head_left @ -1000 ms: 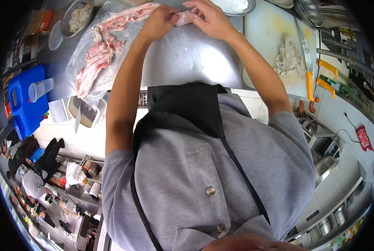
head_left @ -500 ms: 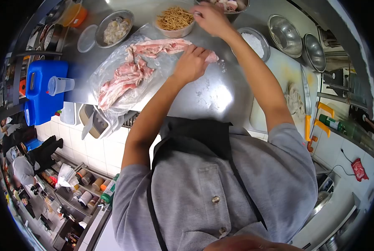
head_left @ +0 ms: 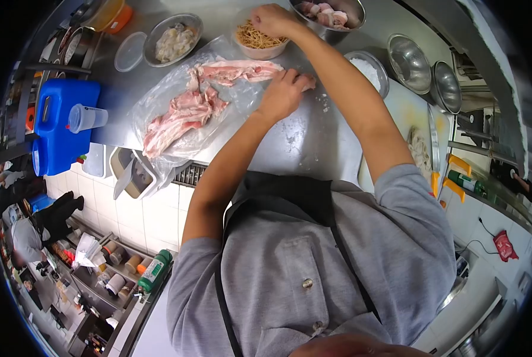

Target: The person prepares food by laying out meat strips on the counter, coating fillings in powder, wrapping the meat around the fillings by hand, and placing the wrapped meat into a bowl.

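Note:
My left hand (head_left: 281, 94) is closed around a rolled piece of raw bacon (head_left: 306, 82), whose pink end shows past the fingers. Beside it, a long bacon strip (head_left: 236, 71) lies on a clear plastic sheet (head_left: 150, 104). A larger pile of raw bacon slices (head_left: 182, 116) rests on the same sheet. Over a plastic bowl (head_left: 261, 52) of wooden toothpicks (head_left: 257, 38) is my right hand (head_left: 275, 21), fingers bent and pressed together at the toothpicks. Its fingertips are partly hidden, so what they pinch cannot be made out.
A metal bowl of meat rolls (head_left: 331, 16) stands at the back. Left are a bowl of pale seafood-like pieces (head_left: 172, 40) and a blue jug (head_left: 66, 125). On the right are a bowl of white powder (head_left: 367, 71), steel bowls (head_left: 409, 62) and a knife (head_left: 434, 137) on a cutting board (head_left: 403, 113).
My right hand has moved left from the toothpick bowl's edge to over the toothpicks. My left hand stays on the bacon roll. The whole view has shifted slightly.

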Action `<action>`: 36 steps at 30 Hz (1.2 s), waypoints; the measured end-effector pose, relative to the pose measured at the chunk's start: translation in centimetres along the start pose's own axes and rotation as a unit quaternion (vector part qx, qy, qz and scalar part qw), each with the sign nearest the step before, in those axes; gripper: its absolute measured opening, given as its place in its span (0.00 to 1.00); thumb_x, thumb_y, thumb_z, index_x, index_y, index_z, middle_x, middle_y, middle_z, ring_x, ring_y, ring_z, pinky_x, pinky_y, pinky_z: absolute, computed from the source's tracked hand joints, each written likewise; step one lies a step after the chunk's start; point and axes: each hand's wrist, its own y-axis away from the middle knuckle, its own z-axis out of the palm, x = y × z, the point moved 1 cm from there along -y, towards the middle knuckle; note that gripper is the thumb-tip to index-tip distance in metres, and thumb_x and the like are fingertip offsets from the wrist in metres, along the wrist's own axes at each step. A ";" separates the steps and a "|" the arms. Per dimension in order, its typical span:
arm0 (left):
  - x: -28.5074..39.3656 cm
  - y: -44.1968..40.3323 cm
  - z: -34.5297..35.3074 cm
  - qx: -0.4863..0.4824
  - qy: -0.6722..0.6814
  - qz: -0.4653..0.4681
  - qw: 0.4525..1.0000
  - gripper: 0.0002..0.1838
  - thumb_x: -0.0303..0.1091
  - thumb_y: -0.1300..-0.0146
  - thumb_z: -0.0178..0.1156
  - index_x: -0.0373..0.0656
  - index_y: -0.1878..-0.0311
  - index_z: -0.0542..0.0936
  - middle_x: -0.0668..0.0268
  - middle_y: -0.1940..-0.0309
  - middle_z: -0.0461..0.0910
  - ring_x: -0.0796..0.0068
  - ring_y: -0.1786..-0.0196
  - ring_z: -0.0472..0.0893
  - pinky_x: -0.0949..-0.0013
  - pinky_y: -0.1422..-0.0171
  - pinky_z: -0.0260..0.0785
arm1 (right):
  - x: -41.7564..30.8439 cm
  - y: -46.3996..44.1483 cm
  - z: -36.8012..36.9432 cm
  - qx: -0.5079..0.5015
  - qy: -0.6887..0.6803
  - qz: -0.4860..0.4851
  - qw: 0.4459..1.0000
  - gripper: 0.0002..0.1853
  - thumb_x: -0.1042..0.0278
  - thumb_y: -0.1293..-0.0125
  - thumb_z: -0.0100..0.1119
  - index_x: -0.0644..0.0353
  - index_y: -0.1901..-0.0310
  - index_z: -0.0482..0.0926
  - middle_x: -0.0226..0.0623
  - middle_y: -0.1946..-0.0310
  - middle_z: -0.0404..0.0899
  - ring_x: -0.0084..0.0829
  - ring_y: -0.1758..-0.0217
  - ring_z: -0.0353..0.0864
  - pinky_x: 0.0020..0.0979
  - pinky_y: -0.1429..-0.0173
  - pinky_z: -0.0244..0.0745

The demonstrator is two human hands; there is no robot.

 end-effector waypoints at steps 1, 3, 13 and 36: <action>-0.3 -0.1 0.2 0.017 0.026 -0.018 0.999 0.27 0.26 0.51 0.69 0.51 0.44 0.80 0.57 0.54 0.76 0.51 0.49 0.76 0.52 0.42 0.70 | -0.1 0.3 -0.6 0.030 -0.031 -0.020 0.999 0.11 0.70 0.35 0.55 0.60 0.55 0.84 0.44 0.57 0.87 0.42 0.52 0.87 0.41 0.51 0.82; -0.6 0.1 0.5 0.030 0.060 -0.038 0.997 0.29 0.24 0.51 0.68 0.51 0.42 0.79 0.57 0.55 0.78 0.50 0.51 0.78 0.53 0.43 0.72 | 0.5 1.7 -1.5 0.122 -0.101 -0.042 0.986 0.09 0.68 0.36 0.56 0.61 0.59 0.82 0.46 0.64 0.84 0.43 0.58 0.84 0.41 0.54 0.78; 3.9 0.5 -3.1 0.102 0.742 -0.256 0.611 0.21 0.22 0.32 0.61 0.32 0.37 0.74 0.59 0.46 0.82 0.70 0.50 0.82 0.70 0.45 0.73 | 0.3 20.9 -7.0 0.204 -0.448 -0.006 0.870 0.07 0.76 0.32 0.62 0.66 0.54 0.81 0.35 0.61 0.84 0.24 0.63 0.83 0.27 0.55 0.79; 7.4 -0.2 -5.8 0.103 0.771 -0.249 0.577 0.16 0.23 0.31 0.59 0.30 0.42 0.76 0.60 0.50 0.81 0.71 0.48 0.81 0.68 0.40 0.73 | -2.1 24.4 -6.9 0.328 -0.227 -0.145 0.906 0.05 0.77 0.37 0.63 0.64 0.59 0.81 0.40 0.64 0.85 0.40 0.63 0.85 0.35 0.59 0.80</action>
